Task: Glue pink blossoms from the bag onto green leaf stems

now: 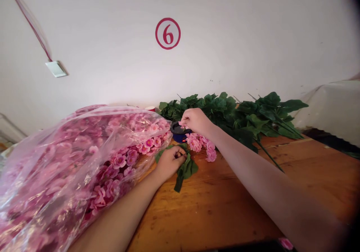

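Now the right hand (pixel 194 119) lightly pinches pink petals (pixel 183 126) at the blue pot (pixel 177 136) (steady wrist helps), left hand (pixel 170 162) gripping green leaves (pixel 188 168).

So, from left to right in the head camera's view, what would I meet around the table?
Clear plastic bag of pink flowers, the left hand, small pink flower cluster, and a pale cover at the far right.

Left hand (pixel 170 162) and right hand (pixel 194 119) both bare, fingers (pixel 185 117) ungloved, nails too small to make out. Left forearm (pixel 126 210) and right forearm (pixel 253 173) uncovered to the edge of view; smooth outline, broad at near end, tapering to bare wrists (pixel 213 129).
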`<action>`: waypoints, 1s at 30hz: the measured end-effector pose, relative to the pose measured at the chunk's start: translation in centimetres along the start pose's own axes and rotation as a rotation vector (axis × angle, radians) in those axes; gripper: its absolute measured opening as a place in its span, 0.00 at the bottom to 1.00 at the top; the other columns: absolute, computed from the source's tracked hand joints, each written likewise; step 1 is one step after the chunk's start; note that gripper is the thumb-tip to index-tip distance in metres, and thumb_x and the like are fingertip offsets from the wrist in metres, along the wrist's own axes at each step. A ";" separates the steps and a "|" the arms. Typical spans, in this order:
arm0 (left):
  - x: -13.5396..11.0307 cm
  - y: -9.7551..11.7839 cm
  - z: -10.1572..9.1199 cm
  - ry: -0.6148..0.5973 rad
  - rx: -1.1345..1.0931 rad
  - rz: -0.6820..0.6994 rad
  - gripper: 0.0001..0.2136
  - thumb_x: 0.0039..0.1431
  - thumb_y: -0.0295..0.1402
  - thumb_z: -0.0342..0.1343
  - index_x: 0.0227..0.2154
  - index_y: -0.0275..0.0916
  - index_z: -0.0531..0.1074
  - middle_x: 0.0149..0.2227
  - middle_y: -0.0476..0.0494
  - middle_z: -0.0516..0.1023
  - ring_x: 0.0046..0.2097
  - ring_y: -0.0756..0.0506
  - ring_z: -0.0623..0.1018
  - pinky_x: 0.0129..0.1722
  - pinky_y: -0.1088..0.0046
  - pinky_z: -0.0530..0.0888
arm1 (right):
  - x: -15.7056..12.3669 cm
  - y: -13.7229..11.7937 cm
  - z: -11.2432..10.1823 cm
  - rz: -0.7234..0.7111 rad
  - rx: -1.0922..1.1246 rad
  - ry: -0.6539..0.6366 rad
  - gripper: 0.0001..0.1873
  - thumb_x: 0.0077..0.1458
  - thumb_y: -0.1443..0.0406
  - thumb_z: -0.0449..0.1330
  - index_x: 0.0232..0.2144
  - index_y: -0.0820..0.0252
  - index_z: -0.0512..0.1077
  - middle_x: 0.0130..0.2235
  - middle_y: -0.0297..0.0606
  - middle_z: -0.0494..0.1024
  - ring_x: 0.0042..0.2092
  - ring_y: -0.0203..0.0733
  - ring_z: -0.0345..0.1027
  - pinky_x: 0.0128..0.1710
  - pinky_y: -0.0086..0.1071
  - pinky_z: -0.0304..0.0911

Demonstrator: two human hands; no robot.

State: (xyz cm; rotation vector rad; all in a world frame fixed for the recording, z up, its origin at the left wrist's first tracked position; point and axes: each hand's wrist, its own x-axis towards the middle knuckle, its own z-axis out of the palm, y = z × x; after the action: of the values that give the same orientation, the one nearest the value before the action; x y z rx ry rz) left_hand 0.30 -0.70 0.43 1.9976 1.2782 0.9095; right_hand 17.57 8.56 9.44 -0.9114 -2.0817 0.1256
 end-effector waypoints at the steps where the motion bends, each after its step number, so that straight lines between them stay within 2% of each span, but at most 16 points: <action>1: 0.0 0.0 -0.1 -0.009 0.010 0.004 0.06 0.54 0.32 0.53 0.31 0.37 0.72 0.27 0.49 0.73 0.28 0.50 0.70 0.28 0.77 0.63 | 0.0 -0.2 -0.1 0.007 0.028 0.000 0.11 0.48 0.70 0.65 0.16 0.61 0.72 0.25 0.35 0.77 0.28 0.36 0.70 0.30 0.28 0.61; 6: -0.1 0.7 -0.9 -0.133 0.136 0.057 0.08 0.58 0.35 0.50 0.32 0.38 0.73 0.29 0.48 0.75 0.31 0.49 0.72 0.30 0.75 0.63 | 0.0 -0.9 -0.3 0.086 0.131 0.015 0.10 0.47 0.66 0.66 0.17 0.60 0.74 0.25 0.35 0.78 0.27 0.36 0.70 0.26 0.27 0.61; 12: -0.2 0.8 -0.9 -0.103 0.136 0.068 0.08 0.58 0.35 0.49 0.31 0.37 0.71 0.29 0.48 0.74 0.32 0.49 0.72 0.31 0.75 0.64 | 0.0 -0.8 -0.6 0.130 0.150 0.065 0.09 0.48 0.66 0.65 0.18 0.60 0.76 0.24 0.34 0.77 0.25 0.36 0.69 0.25 0.28 0.60; 15: -0.1 0.4 -0.7 -0.087 0.108 0.083 0.07 0.58 0.33 0.50 0.31 0.37 0.70 0.29 0.48 0.74 0.31 0.49 0.71 0.31 0.76 0.64 | 0.0 -0.8 -0.5 0.053 0.081 0.054 0.10 0.48 0.70 0.64 0.17 0.61 0.74 0.25 0.35 0.77 0.27 0.36 0.69 0.28 0.28 0.61; 19: -0.1 0.3 -0.7 -0.093 0.109 0.100 0.07 0.58 0.32 0.49 0.31 0.37 0.70 0.29 0.49 0.74 0.32 0.49 0.71 0.31 0.76 0.63 | 0.0 -1.0 0.1 -0.146 0.008 -0.066 0.11 0.48 0.77 0.60 0.19 0.63 0.74 0.27 0.37 0.76 0.33 0.37 0.70 0.36 0.29 0.63; 23: -0.2 0.5 -0.7 -0.103 0.112 0.084 0.06 0.57 0.31 0.49 0.31 0.37 0.70 0.29 0.49 0.74 0.31 0.49 0.71 0.31 0.75 0.63 | 0.0 -1.2 0.5 -0.315 -0.069 -0.139 0.10 0.49 0.76 0.61 0.20 0.63 0.74 0.28 0.39 0.78 0.36 0.41 0.69 0.40 0.33 0.62; 26: -0.2 0.6 -0.7 -0.090 0.120 0.074 0.06 0.57 0.31 0.49 0.31 0.38 0.70 0.29 0.49 0.74 0.31 0.50 0.70 0.31 0.75 0.63 | -0.2 -1.3 0.5 -0.343 -0.003 -0.097 0.10 0.50 0.76 0.60 0.20 0.62 0.75 0.30 0.39 0.78 0.37 0.41 0.69 0.40 0.33 0.63; 30: -0.3 0.5 -0.6 -0.070 0.121 0.082 0.05 0.55 0.31 0.49 0.30 0.38 0.69 0.28 0.50 0.73 0.30 0.50 0.69 0.31 0.75 0.62 | -0.5 -1.6 0.4 -0.269 0.146 0.032 0.13 0.50 0.77 0.58 0.23 0.60 0.78 0.33 0.38 0.79 0.38 0.40 0.71 0.42 0.33 0.65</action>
State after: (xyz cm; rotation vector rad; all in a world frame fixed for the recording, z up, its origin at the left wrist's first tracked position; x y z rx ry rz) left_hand 0.01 -1.06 1.10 2.1703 1.2473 0.8094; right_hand 16.59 7.20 9.47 -0.5370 -2.1130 0.1181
